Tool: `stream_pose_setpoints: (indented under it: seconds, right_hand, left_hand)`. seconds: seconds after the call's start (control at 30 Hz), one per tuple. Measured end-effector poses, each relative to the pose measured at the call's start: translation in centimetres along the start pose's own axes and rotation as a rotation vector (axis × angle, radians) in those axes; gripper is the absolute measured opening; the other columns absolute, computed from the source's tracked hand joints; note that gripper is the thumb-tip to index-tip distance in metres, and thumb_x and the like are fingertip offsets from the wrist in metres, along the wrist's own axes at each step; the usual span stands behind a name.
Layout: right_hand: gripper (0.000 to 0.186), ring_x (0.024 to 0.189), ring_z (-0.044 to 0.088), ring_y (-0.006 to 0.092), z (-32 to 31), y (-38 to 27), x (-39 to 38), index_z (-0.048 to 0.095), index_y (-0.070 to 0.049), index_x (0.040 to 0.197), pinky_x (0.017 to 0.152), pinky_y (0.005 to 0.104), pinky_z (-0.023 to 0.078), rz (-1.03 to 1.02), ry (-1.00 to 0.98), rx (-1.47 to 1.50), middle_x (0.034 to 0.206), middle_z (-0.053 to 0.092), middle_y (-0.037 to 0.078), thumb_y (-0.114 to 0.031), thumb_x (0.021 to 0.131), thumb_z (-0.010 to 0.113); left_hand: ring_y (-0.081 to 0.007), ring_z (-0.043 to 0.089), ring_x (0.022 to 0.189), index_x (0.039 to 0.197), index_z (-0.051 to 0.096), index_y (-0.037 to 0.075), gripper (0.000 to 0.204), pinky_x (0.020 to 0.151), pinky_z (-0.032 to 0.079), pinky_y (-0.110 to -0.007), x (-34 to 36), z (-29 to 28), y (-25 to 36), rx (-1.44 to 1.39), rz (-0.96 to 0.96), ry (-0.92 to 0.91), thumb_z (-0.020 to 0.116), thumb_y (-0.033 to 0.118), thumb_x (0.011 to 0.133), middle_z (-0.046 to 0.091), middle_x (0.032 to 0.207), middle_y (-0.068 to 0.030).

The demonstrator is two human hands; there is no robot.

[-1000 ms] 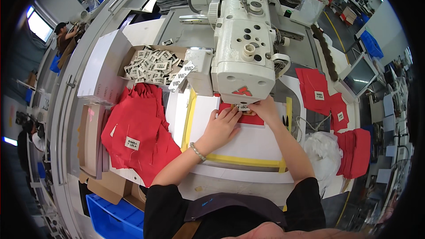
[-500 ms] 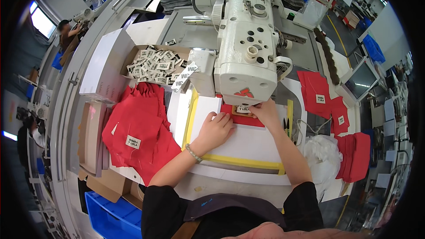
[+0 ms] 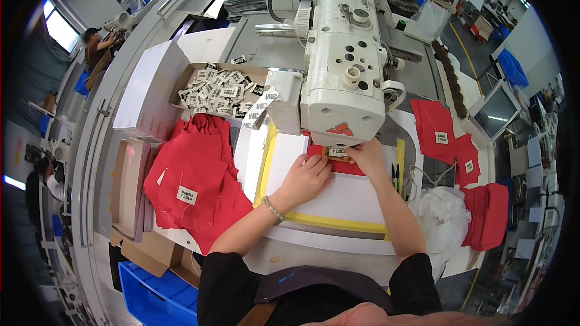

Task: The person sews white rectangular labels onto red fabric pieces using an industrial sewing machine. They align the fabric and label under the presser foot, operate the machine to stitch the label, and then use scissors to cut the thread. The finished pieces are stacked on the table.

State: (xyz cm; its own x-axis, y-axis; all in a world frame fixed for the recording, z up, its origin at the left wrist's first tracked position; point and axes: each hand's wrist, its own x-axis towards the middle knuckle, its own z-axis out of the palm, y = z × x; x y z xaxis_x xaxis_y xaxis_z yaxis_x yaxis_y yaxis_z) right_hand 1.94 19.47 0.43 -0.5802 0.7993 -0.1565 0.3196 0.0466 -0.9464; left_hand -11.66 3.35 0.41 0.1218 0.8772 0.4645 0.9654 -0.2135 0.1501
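Note:
Under the head of the white sewing machine (image 3: 344, 96) lies a piece of red fabric (image 3: 350, 168). A small pale label (image 3: 338, 152) with dark print sits on it, inside a small tan frame (image 3: 327, 153). My left hand (image 3: 307, 178) rests on the fabric with fingers lying forward, their tips beside the frame's left end. At the right end of the frame, the thumb and fingers of my right hand (image 3: 367, 158) pinch its edge, close below the machine head. The needle area is hidden by the head.
A box of loose labels (image 3: 217, 90) stands at the back left, by a white carton (image 3: 151, 87). Labelled red pieces (image 3: 193, 175) are heaped at left; more red fabric (image 3: 488, 216) lies at right beside clear plastic (image 3: 441, 217). Dark slim tools (image 3: 396, 175) lie near my right forearm.
My left hand has slid toward the frame, its fingertips now closer to the frame's left end. My right hand stays at the right end. The whole view has shifted slightly.

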Motion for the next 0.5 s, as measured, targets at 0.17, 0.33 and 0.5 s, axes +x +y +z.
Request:
stream_pose_setpoints:
  seconds: [0.17, 0.33, 0.5]
  right_hand:
    - [0.017, 0.064, 0.070, 0.0146, 0.05, 0.28, -0.02, 0.066, 0.005, 0.098, 0.049, 0.0234, 0.052, 0.025, 0.006, -0.016, 0.080, 0.071, 0.012, -0.001, 0.083, 0.069]
    - [0.017, 0.064, 0.070, 0.0148, 0.33, 0.06, -0.22, 0.065, 0.006, 0.098, 0.049, 0.0235, 0.052, 0.036, 0.008, -0.019, 0.079, 0.071, 0.012, -0.001, 0.083, 0.069]
    - [0.016, 0.063, 0.070, 0.0151, 0.28, 0.34, -0.27, 0.065, 0.006, 0.098, 0.048, 0.0236, 0.052, 0.027, 0.016, 0.021, 0.079, 0.071, 0.012, 0.000, 0.083, 0.068]
  left_hand:
    - [-0.0206, 0.058, 0.107, 0.101, 0.068, 0.005, 0.028, 0.089, 0.044, -0.039, -0.34, -0.20, -0.51, 0.022, -0.013, -0.005, 0.071, 0.024, 0.081, 0.067, 0.111, -0.0083]
    - [-0.0205, 0.058, 0.108, 0.102, 0.068, 0.006, 0.028, 0.090, 0.044, -0.039, -0.68, 0.32, -0.81, 0.030, -0.023, -0.008, 0.070, 0.026, 0.083, 0.067, 0.110, -0.0081]
    - [-0.0204, 0.059, 0.107, 0.101, 0.068, 0.006, 0.027, 0.089, 0.044, -0.039, -0.92, 0.67, -0.75, 0.020, -0.027, 0.012, 0.070, 0.026, 0.083, 0.067, 0.110, -0.0080]
